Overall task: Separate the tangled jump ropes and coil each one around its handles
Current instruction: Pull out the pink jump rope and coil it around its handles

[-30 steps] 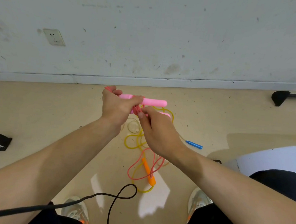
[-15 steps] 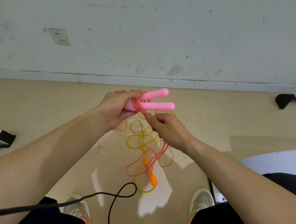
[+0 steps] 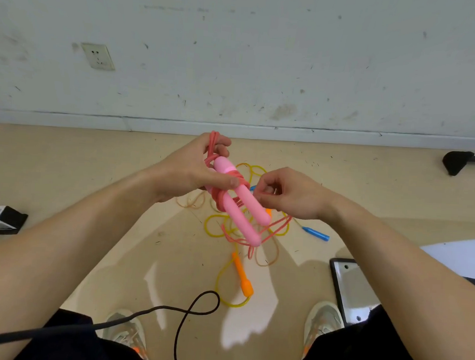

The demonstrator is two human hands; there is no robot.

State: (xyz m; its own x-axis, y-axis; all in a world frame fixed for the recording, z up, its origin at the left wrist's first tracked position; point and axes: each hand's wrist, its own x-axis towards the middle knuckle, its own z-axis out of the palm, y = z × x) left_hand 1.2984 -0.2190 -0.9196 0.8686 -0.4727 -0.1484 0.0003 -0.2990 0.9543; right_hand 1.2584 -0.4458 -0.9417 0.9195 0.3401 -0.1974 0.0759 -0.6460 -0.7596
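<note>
Closest to me, a thin black cable [image 3: 195, 310] loops across the beige floor [image 3: 64, 169] between two grey sneakers [image 3: 323, 321]. Just beyond them lies the orange plastic handle [image 3: 241, 276] of the yellow jump rope, its yellow cord [image 3: 214, 228] sprawled in loose rings on the floor under my hands.

Above that pile I see the pair of smooth pink jump-rope handles [image 3: 242, 210], held side by side and tilted, free ends pointing down toward me. My left hand [image 3: 189, 171] grips their upper part, thumb pressed across several turns of reddish-pink cord [image 3: 224, 198] wound round both handles, fingers curled over more loops at the top. My right hand [image 3: 288, 194], just beside the handles, has its fingers curled in, pinching a slack strand of the same cord that hangs below the handle tips.

A blue plastic handle [image 3: 315, 234] rests on the floor past my right wrist. Farther off, a white wall socket [image 3: 98, 56] sits in the scuffed wall.
</note>
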